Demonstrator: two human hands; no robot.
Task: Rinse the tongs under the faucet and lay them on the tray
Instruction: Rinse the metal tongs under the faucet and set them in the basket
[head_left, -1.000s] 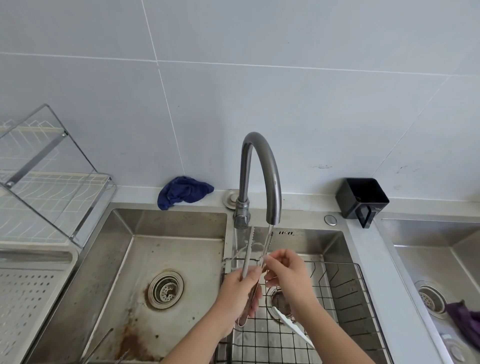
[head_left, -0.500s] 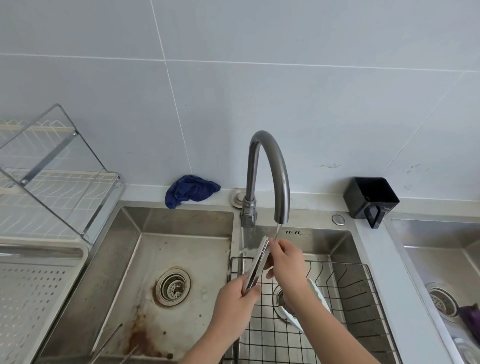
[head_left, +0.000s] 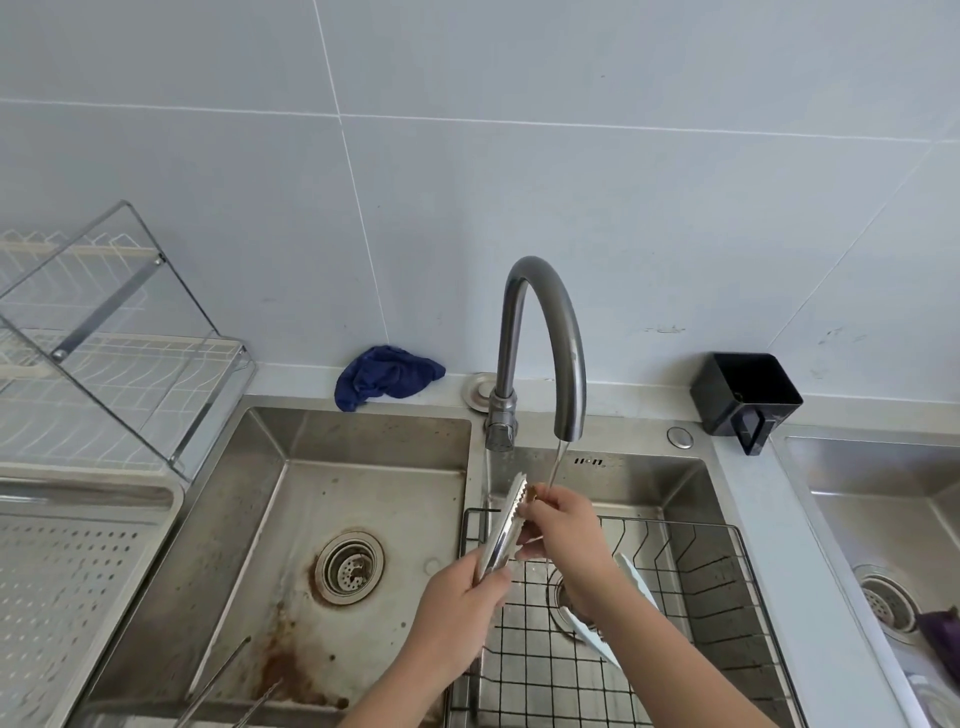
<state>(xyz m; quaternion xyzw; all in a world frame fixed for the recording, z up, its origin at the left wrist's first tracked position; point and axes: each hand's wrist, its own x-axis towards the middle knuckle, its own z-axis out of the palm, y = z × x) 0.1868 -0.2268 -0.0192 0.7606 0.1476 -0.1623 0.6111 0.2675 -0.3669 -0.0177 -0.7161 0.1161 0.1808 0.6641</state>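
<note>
Metal tongs (head_left: 506, 522) with toothed tips point up and away, just below the curved grey faucet (head_left: 550, 332). A thin stream of water (head_left: 555, 465) falls from the spout to the tips. My left hand (head_left: 457, 608) grips the handle end of the tongs. My right hand (head_left: 563, 530) pinches the tongs near the tips, fingers rubbing the metal. A perforated white tray (head_left: 62, 587) lies at the left, beside the sink.
A stained left sink basin (head_left: 291, 519) holds a drain and thin metal utensils (head_left: 223, 686) at the front. A black wire basket (head_left: 701, 587) with a white utensil (head_left: 636, 579) sits in the right basin. Blue cloth (head_left: 387, 374), black holder (head_left: 745, 397), dish rack (head_left: 104, 343).
The tongs have closed and swung up towards the spout. My right hand slid up to their tips. The view shifted a little to the left.
</note>
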